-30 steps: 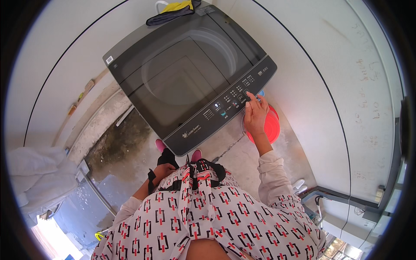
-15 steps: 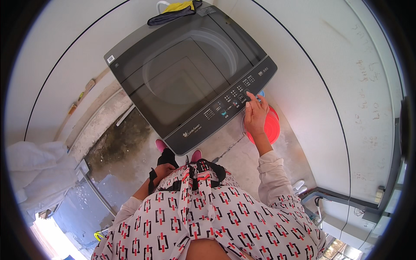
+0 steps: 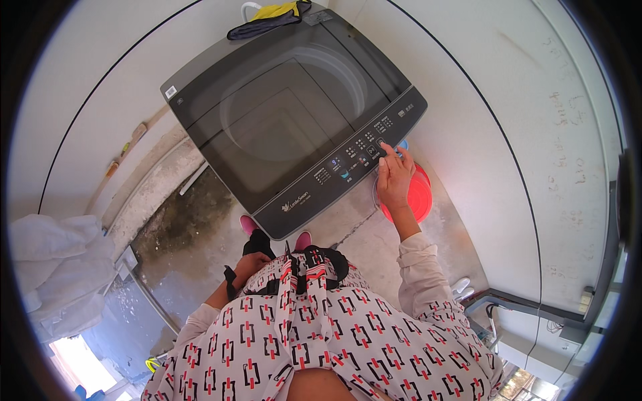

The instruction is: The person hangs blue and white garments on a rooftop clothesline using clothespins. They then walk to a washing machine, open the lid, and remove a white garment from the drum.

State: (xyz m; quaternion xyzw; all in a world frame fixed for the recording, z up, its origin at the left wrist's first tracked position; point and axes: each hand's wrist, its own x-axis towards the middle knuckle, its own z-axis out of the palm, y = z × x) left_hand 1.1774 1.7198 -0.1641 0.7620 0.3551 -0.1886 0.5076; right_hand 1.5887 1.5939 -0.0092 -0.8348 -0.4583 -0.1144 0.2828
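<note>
A top-loading washing machine [image 3: 267, 127] with a dark glass lid stands in front of me, its lid down. Along its near edge runs a black control panel [image 3: 317, 175] with small lit marks. The index finger of my right hand [image 3: 396, 180] is stretched to a button near the panel's right part and appears to touch it. The other fingers of that hand are spread and hold nothing. My left hand [image 3: 251, 265] rests low against the patterned apron at my waist, a black band at its wrist. Its fingers are partly hidden.
Below my right hand stands a red bucket or basin [image 3: 419, 195] on the concrete floor. A yellow and grey cloth [image 3: 267, 19] lies on the machine's back edge. White cloth or plastic [image 3: 60, 267] hangs at the left. White walls border the machine; white shoes [image 3: 461, 287] sit at right.
A small bluish light now shows on the middle of the panel. My right finger stays at the same button, and my left hand has hardly moved.
</note>
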